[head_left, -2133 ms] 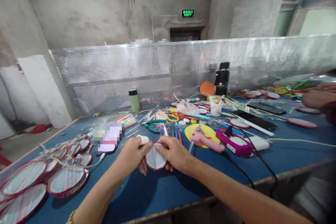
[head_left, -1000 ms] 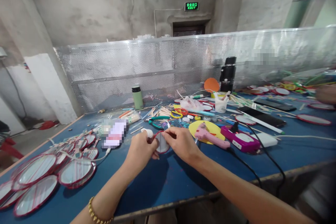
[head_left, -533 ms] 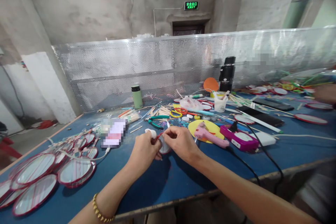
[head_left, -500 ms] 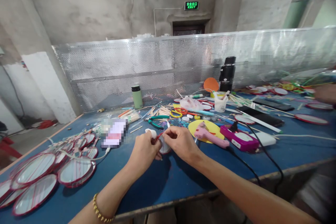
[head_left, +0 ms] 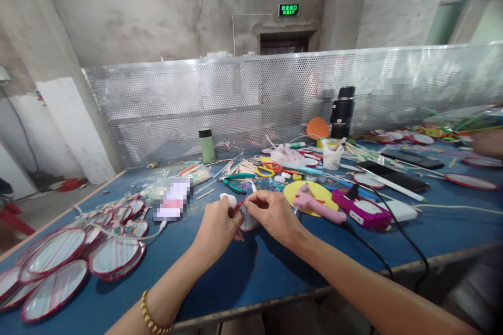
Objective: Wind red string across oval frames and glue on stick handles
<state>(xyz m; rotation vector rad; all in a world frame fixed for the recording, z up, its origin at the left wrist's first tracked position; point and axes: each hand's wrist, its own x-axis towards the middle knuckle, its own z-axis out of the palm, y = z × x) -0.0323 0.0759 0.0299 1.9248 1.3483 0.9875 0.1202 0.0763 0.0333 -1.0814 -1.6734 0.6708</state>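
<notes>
My left hand and my right hand meet over the blue table, both closed on a small round white disc with a red rim. The fingertips of both hands pinch a red strip at the disc's top edge. A white cover sits on my left thumb. The hands hide most of the disc.
Several finished red-rimmed discs lie at the left. A pink glue gun on a yellow disc, a magenta device, a black cable, green pliers, sticks, a green bottle and a black flask crowd the back. Another person's hand shows at right.
The disc was facing me and has been turned edge-on between the hands, which moved slightly away from me. In the last half second almost nothing has shifted.
</notes>
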